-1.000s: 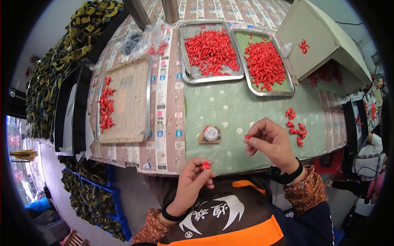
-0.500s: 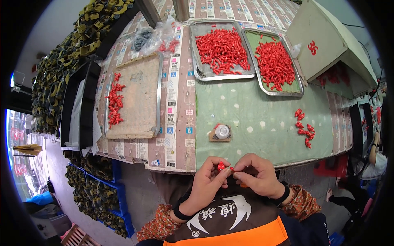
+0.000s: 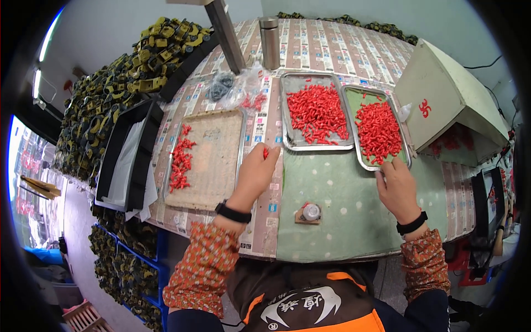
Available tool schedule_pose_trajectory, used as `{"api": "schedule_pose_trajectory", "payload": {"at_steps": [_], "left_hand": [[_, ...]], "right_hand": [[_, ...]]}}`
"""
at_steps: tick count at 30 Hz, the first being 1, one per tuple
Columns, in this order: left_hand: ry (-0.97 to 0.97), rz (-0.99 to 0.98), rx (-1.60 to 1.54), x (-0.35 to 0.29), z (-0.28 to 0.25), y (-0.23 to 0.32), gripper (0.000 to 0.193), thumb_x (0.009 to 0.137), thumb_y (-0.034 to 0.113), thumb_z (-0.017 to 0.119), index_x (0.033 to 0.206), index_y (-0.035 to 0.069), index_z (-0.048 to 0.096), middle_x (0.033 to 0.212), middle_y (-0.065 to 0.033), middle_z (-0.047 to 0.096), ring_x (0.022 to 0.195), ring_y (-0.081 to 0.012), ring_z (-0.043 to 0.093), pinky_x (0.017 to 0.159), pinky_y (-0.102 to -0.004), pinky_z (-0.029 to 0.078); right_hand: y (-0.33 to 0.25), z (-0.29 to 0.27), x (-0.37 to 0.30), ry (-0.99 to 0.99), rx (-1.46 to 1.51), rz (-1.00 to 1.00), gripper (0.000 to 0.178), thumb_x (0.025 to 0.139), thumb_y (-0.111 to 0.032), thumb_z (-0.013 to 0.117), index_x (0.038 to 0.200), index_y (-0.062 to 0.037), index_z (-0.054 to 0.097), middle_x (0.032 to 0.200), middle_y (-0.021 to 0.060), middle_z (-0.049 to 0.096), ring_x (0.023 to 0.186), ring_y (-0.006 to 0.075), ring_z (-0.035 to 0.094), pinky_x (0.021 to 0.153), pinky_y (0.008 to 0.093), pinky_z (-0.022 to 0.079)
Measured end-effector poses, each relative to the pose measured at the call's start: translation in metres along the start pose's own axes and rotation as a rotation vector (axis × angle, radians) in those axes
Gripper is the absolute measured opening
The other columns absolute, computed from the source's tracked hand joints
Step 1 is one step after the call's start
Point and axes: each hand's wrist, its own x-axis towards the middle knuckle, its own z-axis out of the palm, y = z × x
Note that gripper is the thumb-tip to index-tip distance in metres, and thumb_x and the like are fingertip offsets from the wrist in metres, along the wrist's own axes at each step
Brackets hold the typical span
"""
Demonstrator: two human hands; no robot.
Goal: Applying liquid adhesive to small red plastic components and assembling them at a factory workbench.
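Observation:
My left hand (image 3: pixel 257 172) is raised by the right edge of the left-hand tray (image 3: pixel 204 206). Its fingers are closed on a small red plastic figure (image 3: pixel 266 152), mostly hidden. My right hand (image 3: pixel 399 185) hovers at the near edge of the green-lined tray (image 3: pixel 358 150), thumb apart from the bent fingers; the fingertips are partly hidden, and I see nothing held. That tray is heaped with small red parts (image 3: pixel 378 130). More red parts (image 3: pixel 315 110) fill the middle tray (image 3: pixel 318 147). A row of red figures (image 3: pixel 181 160) lies along the left side of the left-hand tray.
A small clear-topped container (image 3: pixel 312 212) stands on the green cloth (image 3: pixel 337 238). A pale angled box (image 3: pixel 437 105) is at the right, a metal flask (image 3: pixel 270 43) at the back. At the left sit a black crate (image 3: pixel 145 149) and piled yellow-green toy vehicles (image 3: pixel 160 55).
My hands were together at the table's front edge, both on small red parts. The left has gone forward and left with a red figure, the right forward and right. The view has shifted.

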Motion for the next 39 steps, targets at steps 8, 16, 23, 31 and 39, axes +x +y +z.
{"api": "schedule_pose_trajectory", "payload": {"at_steps": [8, 16, 23, 31, 39], "left_hand": [[0.181, 0.135, 0.800, 0.092, 0.040, 0.015, 0.052, 0.094, 0.051, 0.061, 0.098, 0.000, 0.069, 0.093, -0.0244, 0.073, 0.091, -0.0433, 0.070, 0.080, -0.0525, 0.054], [0.157, 0.085, 0.862, 0.105, 0.036, 0.015, 0.049, 0.088, 0.049, 0.061, 0.095, 0.001, 0.072, 0.096, -0.0243, 0.073, 0.094, -0.0434, 0.070, 0.082, -0.0513, 0.054], [0.125, 0.122, 0.894, 0.099, 0.025, 0.012, 0.051, 0.088, 0.049, 0.057, 0.091, 0.000, 0.070, 0.095, -0.0250, 0.071, 0.092, -0.0452, 0.068, 0.081, -0.0528, 0.052], [0.141, 0.036, 1.030, 0.066, -0.005, 0.007, 0.048, 0.091, 0.048, 0.056, 0.091, 0.002, 0.071, 0.094, -0.0238, 0.072, 0.091, -0.0426, 0.070, 0.080, -0.0520, 0.053], [0.195, 0.066, 1.084, 0.052, -0.007, 0.002, 0.046, 0.093, 0.047, 0.059, 0.095, 0.003, 0.070, 0.094, -0.0236, 0.073, 0.092, -0.0436, 0.070, 0.080, -0.0523, 0.054]], "right_hand": [[0.024, 0.029, 0.004, -0.154, -0.173, -0.061, 0.023, 0.079, -0.011, 0.072, 0.095, -0.0013, 0.059, 0.099, 0.0138, 0.056, 0.096, 0.0321, 0.060, 0.074, 0.0407, 0.056], [0.034, 0.033, 0.013, -0.124, -0.261, -0.227, 0.012, 0.077, -0.009, 0.063, 0.088, -0.0053, 0.062, 0.095, 0.0086, 0.056, 0.092, 0.0245, 0.060, 0.070, 0.0337, 0.056], [0.034, 0.034, 0.014, -0.113, -0.228, -0.375, 0.011, 0.076, -0.013, 0.065, 0.086, -0.0077, 0.063, 0.094, 0.0060, 0.056, 0.090, 0.0227, 0.060, 0.069, 0.0316, 0.056], [0.008, 0.039, 0.008, -0.079, -0.119, -0.457, 0.011, 0.077, -0.014, 0.063, 0.085, -0.0072, 0.063, 0.094, 0.0052, 0.056, 0.091, 0.0215, 0.058, 0.066, 0.0287, 0.056], [0.012, 0.047, 0.018, -0.102, -0.148, -0.481, 0.012, 0.078, -0.013, 0.063, 0.087, -0.0064, 0.064, 0.094, 0.0066, 0.056, 0.093, 0.0228, 0.059, 0.069, 0.0295, 0.058]]}}
